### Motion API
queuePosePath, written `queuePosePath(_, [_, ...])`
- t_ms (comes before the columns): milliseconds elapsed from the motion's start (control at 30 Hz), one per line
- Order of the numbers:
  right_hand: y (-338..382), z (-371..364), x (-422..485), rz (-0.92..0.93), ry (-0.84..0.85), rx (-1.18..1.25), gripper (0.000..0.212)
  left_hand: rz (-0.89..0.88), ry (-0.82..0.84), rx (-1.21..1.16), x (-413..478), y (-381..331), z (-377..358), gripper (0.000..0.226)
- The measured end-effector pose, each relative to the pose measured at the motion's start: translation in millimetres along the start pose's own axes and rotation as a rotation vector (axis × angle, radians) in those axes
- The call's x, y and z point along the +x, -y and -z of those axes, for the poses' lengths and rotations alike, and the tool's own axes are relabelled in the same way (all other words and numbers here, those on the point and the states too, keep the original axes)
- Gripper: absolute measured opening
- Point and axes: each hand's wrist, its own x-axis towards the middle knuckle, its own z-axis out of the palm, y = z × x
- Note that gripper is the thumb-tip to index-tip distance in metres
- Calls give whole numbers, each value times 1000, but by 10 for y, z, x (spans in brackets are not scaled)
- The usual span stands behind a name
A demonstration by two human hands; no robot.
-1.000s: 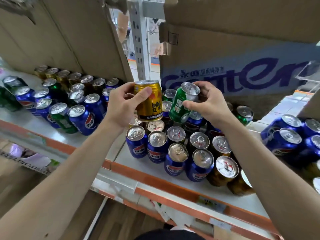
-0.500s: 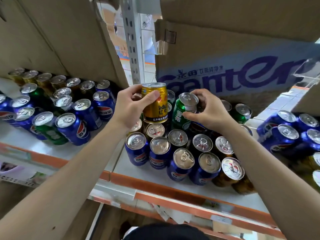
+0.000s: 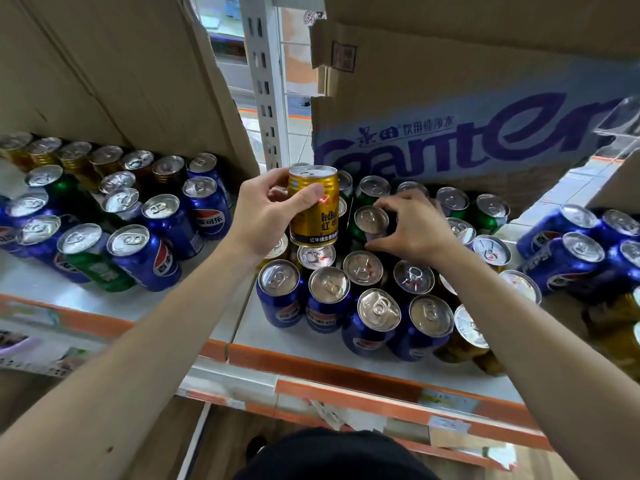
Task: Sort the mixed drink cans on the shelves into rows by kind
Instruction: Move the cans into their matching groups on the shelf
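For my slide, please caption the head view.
Left hand holds gold can; right hand grips green can standing among others on shelf.

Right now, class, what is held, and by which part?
The left hand holds the gold can by its side; the right hand, the green can's top rim.

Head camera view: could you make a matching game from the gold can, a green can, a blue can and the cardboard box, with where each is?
1 gold metal Red Bull can
2 green metal can
3 blue metal Pepsi can
4 brown cardboard box with purple lettering

a front row of the shelf
b behind the cans
c held up in the left hand
d ringed by the right hand

Pairs: 1-c; 2-d; 3-a; 4-b
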Motion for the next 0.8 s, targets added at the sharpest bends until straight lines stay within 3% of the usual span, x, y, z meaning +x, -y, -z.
queuePosePath(267, [15,63,10,51,16,-38,73,-13,-13,49,-4,47,3,59])
queuePosePath(467, [56,159,-2,229,-72,96,61,-43,-68,104,-35,-4,-20,62])
queuePosePath(800, [548,244,105,503,-31,149,64,-125,-262,230,-299,-115,236,60])
